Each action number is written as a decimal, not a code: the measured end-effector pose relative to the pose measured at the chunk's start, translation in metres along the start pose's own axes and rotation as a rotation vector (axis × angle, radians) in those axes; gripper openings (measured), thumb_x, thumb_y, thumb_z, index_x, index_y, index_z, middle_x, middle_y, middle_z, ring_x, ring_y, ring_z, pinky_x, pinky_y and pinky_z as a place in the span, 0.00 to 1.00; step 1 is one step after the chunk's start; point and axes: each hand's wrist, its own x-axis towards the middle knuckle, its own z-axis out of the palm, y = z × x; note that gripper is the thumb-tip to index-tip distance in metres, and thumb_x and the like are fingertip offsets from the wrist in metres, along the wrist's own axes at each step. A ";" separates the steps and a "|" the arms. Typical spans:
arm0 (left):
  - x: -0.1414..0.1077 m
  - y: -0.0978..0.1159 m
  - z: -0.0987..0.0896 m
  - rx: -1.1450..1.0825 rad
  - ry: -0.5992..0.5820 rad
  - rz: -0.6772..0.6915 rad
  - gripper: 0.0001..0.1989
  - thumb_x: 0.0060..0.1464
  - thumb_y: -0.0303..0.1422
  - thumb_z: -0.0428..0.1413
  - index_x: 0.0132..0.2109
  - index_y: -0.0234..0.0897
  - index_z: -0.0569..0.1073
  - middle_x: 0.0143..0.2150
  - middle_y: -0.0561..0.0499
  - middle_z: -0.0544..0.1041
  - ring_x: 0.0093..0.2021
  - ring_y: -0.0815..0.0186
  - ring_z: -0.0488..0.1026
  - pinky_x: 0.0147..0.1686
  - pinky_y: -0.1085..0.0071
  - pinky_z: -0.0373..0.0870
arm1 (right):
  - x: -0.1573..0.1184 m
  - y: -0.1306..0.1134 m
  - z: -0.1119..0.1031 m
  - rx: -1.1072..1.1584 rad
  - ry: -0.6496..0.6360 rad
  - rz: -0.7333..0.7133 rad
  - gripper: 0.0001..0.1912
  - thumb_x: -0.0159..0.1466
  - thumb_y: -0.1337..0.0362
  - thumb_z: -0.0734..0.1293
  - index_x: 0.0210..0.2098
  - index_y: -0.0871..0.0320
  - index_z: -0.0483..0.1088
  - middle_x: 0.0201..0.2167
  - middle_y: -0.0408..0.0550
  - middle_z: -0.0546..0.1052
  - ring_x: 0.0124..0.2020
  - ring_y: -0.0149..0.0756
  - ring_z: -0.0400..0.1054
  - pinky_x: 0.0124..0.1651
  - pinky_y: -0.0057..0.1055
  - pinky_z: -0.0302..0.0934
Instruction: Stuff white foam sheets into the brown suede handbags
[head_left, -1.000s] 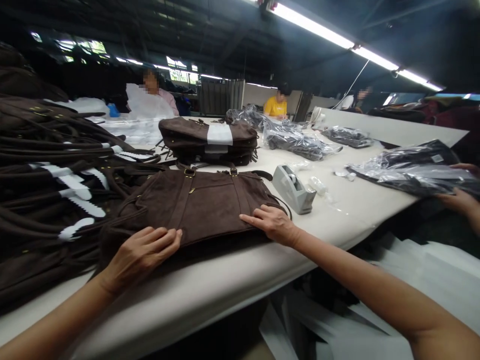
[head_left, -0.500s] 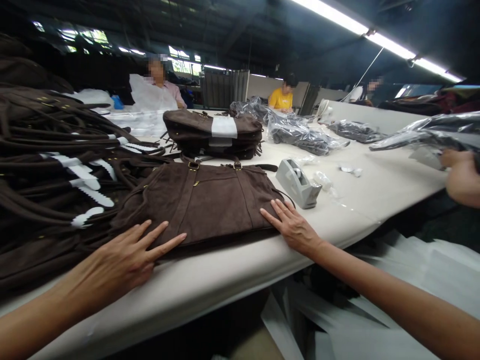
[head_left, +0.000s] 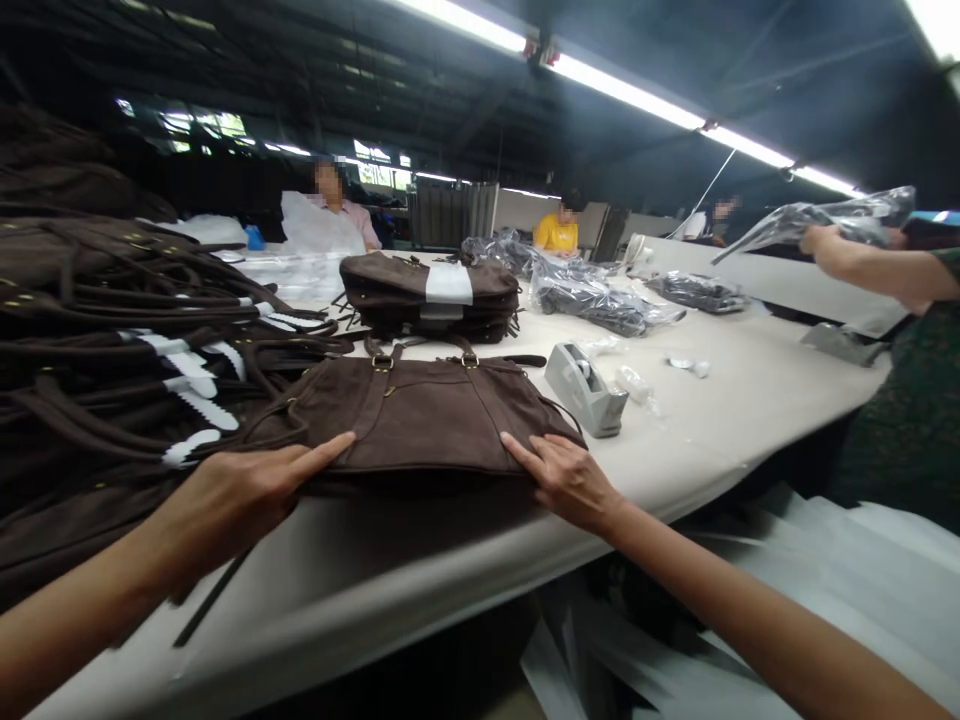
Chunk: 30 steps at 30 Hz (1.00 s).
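A dark brown handbag (head_left: 431, 425) lies flat before me, its near edge raised slightly off the table. My left hand (head_left: 255, 490) is closed on the near left part of the bag, one finger pointing along its top and the others mostly hidden. On the near right edge, my right hand (head_left: 574, 480) grips the bag with its fingers bent. Two straps with metal buckles run down the bag's front. Below my left hand a thin dark strap (head_left: 214, 598) hangs over the table. Beyond the bag sits a stack of brown bags (head_left: 382, 290) with a white paper band (head_left: 448, 284).
Many brown bags (head_left: 90, 400) with white-wrapped handles are heaped at left. A grey tape dispenser (head_left: 589, 390) stands right of my bag on the table (head_left: 690, 430). Plastic-wrapped bags (head_left: 592, 295) lie farther back. A co-worker's arm (head_left: 870, 265) holds a plastic-wrapped item at right.
My hands have gone from lying spread on the bag to gripping its near edge, which has risen. The co-worker at right has lifted the plastic-wrapped item.
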 end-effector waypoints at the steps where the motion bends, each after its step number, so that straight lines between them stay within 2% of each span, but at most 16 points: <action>1: -0.007 0.003 -0.003 0.003 -0.018 0.040 0.34 0.59 0.23 0.43 0.70 0.52 0.51 0.51 0.55 0.79 0.42 0.66 0.79 0.37 0.74 0.73 | -0.005 -0.001 -0.003 -0.002 -0.006 -0.052 0.34 0.67 0.69 0.61 0.70 0.63 0.49 0.40 0.55 0.75 0.41 0.42 0.70 0.51 0.39 0.65; 3: -0.021 0.010 0.000 0.042 -0.007 0.116 0.35 0.60 0.23 0.43 0.70 0.55 0.48 0.53 0.57 0.78 0.47 0.66 0.78 0.42 0.74 0.73 | -0.012 -0.001 -0.006 -0.006 -0.040 -0.129 0.33 0.68 0.74 0.58 0.71 0.61 0.49 0.36 0.51 0.75 0.34 0.38 0.69 0.44 0.35 0.66; 5: -0.033 0.016 0.012 0.099 0.053 0.160 0.37 0.58 0.21 0.42 0.71 0.54 0.46 0.56 0.54 0.76 0.53 0.64 0.76 0.49 0.70 0.72 | -0.014 0.003 -0.005 0.002 -0.090 -0.150 0.33 0.67 0.76 0.57 0.70 0.57 0.50 0.34 0.50 0.75 0.32 0.37 0.69 0.40 0.33 0.66; 8: -0.035 0.021 0.027 0.150 0.044 0.150 0.39 0.55 0.20 0.43 0.71 0.49 0.46 0.62 0.47 0.71 0.61 0.57 0.69 0.59 0.58 0.65 | -0.008 0.006 -0.007 0.078 -0.133 -0.077 0.34 0.66 0.74 0.60 0.70 0.53 0.52 0.43 0.52 0.77 0.38 0.38 0.72 0.44 0.34 0.66; 10: -0.028 0.022 0.024 0.131 -0.043 0.060 0.41 0.52 0.18 0.44 0.71 0.49 0.49 0.59 0.48 0.74 0.55 0.58 0.73 0.55 0.60 0.68 | -0.001 -0.002 -0.020 0.155 -0.091 -0.048 0.34 0.66 0.68 0.64 0.69 0.55 0.53 0.56 0.57 0.72 0.52 0.45 0.69 0.53 0.41 0.65; 12: -0.018 0.023 0.013 0.079 -0.139 -0.047 0.44 0.47 0.17 0.45 0.70 0.50 0.51 0.50 0.50 0.79 0.45 0.61 0.77 0.44 0.67 0.72 | 0.007 -0.021 -0.039 0.254 0.013 -0.117 0.33 0.65 0.62 0.66 0.68 0.59 0.55 0.64 0.60 0.64 0.62 0.49 0.60 0.62 0.49 0.57; 14: -0.009 0.025 0.000 0.030 -0.209 -0.116 0.46 0.43 0.16 0.47 0.70 0.48 0.54 0.44 0.50 0.80 0.40 0.61 0.78 0.37 0.70 0.71 | 0.017 -0.050 -0.055 0.389 0.105 -0.273 0.28 0.67 0.64 0.63 0.66 0.62 0.58 0.64 0.59 0.64 0.65 0.45 0.56 0.66 0.46 0.53; 16: -0.004 0.028 -0.010 0.007 -0.239 -0.134 0.45 0.43 0.17 0.48 0.69 0.47 0.57 0.44 0.50 0.81 0.42 0.60 0.78 0.37 0.70 0.71 | 0.035 -0.082 -0.059 0.533 0.125 -0.401 0.24 0.68 0.71 0.59 0.63 0.66 0.60 0.62 0.58 0.67 0.65 0.39 0.57 0.66 0.38 0.54; 17: -0.003 0.029 -0.013 0.003 -0.244 -0.136 0.44 0.43 0.18 0.48 0.68 0.47 0.58 0.45 0.50 0.81 0.43 0.60 0.78 0.38 0.70 0.71 | 0.047 -0.096 -0.055 0.594 0.101 -0.422 0.23 0.68 0.72 0.57 0.63 0.68 0.60 0.62 0.59 0.67 0.65 0.38 0.57 0.66 0.37 0.54; 19: -0.007 0.031 -0.011 -0.005 -0.234 -0.137 0.42 0.45 0.18 0.46 0.68 0.49 0.59 0.51 0.51 0.80 0.47 0.61 0.78 0.42 0.71 0.71 | 0.075 -0.115 -0.036 0.707 -0.002 -0.367 0.23 0.69 0.73 0.56 0.62 0.70 0.61 0.62 0.60 0.67 0.65 0.38 0.57 0.66 0.35 0.54; 21: -0.017 0.028 -0.002 -0.019 -0.204 -0.127 0.38 0.50 0.20 0.44 0.67 0.52 0.60 0.56 0.54 0.77 0.51 0.64 0.76 0.47 0.70 0.72 | 0.100 -0.120 -0.007 0.838 -0.203 -0.271 0.22 0.69 0.73 0.57 0.62 0.67 0.62 0.59 0.57 0.71 0.59 0.34 0.65 0.60 0.28 0.60; 23: -0.030 0.020 0.014 -0.032 -0.168 -0.096 0.32 0.57 0.23 0.42 0.66 0.55 0.60 0.58 0.58 0.75 0.54 0.65 0.75 0.51 0.69 0.71 | 0.115 -0.115 0.022 0.957 -0.378 -0.227 0.23 0.68 0.76 0.58 0.61 0.64 0.65 0.56 0.52 0.74 0.54 0.31 0.70 0.55 0.22 0.61; 24: -0.037 0.014 0.024 -0.034 -0.159 -0.070 0.30 0.59 0.26 0.42 0.66 0.56 0.60 0.59 0.59 0.74 0.55 0.66 0.75 0.53 0.69 0.71 | 0.117 -0.110 0.032 1.008 -0.422 -0.214 0.23 0.67 0.78 0.58 0.60 0.63 0.66 0.55 0.51 0.75 0.53 0.31 0.71 0.54 0.21 0.61; 26: -0.050 0.002 0.043 -0.021 -0.125 -0.045 0.29 0.61 0.28 0.41 0.66 0.59 0.57 0.61 0.62 0.72 0.56 0.66 0.74 0.55 0.68 0.71 | 0.110 -0.099 0.044 1.082 -0.422 -0.181 0.23 0.67 0.78 0.58 0.60 0.63 0.68 0.56 0.51 0.74 0.54 0.32 0.71 0.55 0.21 0.60; 30: -0.065 -0.008 0.067 0.014 -0.080 -0.046 0.30 0.61 0.31 0.42 0.67 0.64 0.51 0.64 0.64 0.67 0.59 0.65 0.71 0.59 0.65 0.68 | 0.072 -0.069 0.036 1.063 -0.367 -0.085 0.23 0.68 0.76 0.57 0.61 0.62 0.67 0.55 0.53 0.75 0.53 0.33 0.72 0.54 0.23 0.62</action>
